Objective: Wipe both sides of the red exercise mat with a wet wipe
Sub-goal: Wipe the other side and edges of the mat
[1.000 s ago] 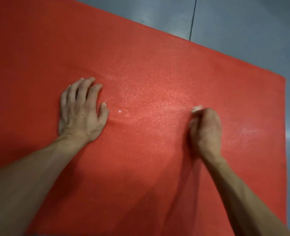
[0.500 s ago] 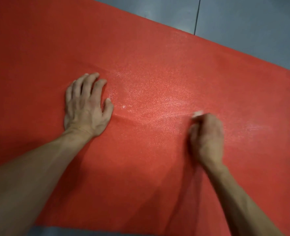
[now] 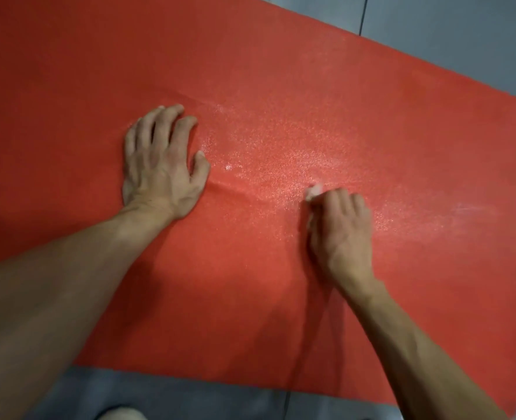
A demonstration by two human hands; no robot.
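My left hand [image 3: 162, 165] pressed flat, fingers spread, on the red mat [image 3: 281, 86]. My right hand [image 3: 340, 234] curled over the wet wipe [image 3: 314, 190], hiding all but a blurred white corner.

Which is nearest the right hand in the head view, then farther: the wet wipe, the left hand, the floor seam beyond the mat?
1. wet wipe, at the right hand's fingertips.
2. left hand, flat on the red exercise mat, to the left.
3. floor seam, beyond the mat's far edge.

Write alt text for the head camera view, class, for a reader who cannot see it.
A person's right hand rubs a white wet wipe over a red exercise mat spread on a grey floor, while the left hand presses flat on the mat. A damp sheen shows between and beyond the hands.
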